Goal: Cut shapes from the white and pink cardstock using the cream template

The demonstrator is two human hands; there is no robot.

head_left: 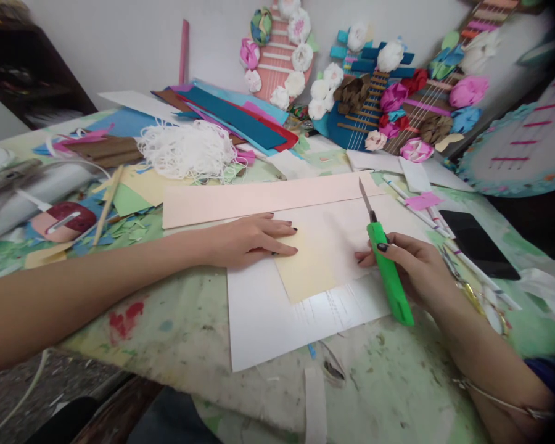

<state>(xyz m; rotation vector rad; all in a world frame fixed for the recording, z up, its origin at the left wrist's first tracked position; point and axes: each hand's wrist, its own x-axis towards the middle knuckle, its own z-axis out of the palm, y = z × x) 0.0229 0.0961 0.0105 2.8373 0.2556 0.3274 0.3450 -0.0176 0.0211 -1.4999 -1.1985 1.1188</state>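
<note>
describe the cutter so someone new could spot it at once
Start at the white sheet in the middle of the table. At its right edge the right hand grips a utility knife. It is the only bright green tool, its blade pointing away over pale pink paper.

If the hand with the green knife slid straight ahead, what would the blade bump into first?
Probably the long pink paper strip: the right hand points the green knife up-left, its blade tip already at that strip's edge. Depth is unclear.

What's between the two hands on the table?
In the head view, only paper: the cream sheet lies between the left hand and the right hand, which holds the green cutter.
</note>
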